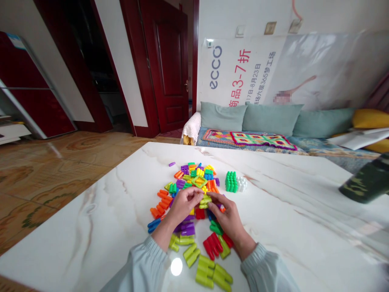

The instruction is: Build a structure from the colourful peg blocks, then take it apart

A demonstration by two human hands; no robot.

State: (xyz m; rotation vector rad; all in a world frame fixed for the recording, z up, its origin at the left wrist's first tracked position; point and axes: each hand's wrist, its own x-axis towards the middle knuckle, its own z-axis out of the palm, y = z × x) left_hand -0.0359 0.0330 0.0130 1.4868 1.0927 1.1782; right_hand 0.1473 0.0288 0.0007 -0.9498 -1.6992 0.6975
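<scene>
Both my hands meet over a pile of bright plastic building pieces [194, 178] on a white marble table [288, 227]. My left hand [184, 205] and my right hand [226, 215] are both closed, pinching the same small yellow-green piece [205, 200] between their fingertips. Orange pieces [162, 200] lie to the left of my left hand. Red pieces [212, 245] and yellow-green pieces [209, 273] lie near my wrists. A joined green and white block [234, 182] stands apart, to the right of the pile.
A lone purple piece [172, 164] lies beyond the pile. A dark camouflage object [366, 182] juts in at the table's right edge. A sofa [273, 125] with cushions stands behind the table, a red door [167, 65] beyond.
</scene>
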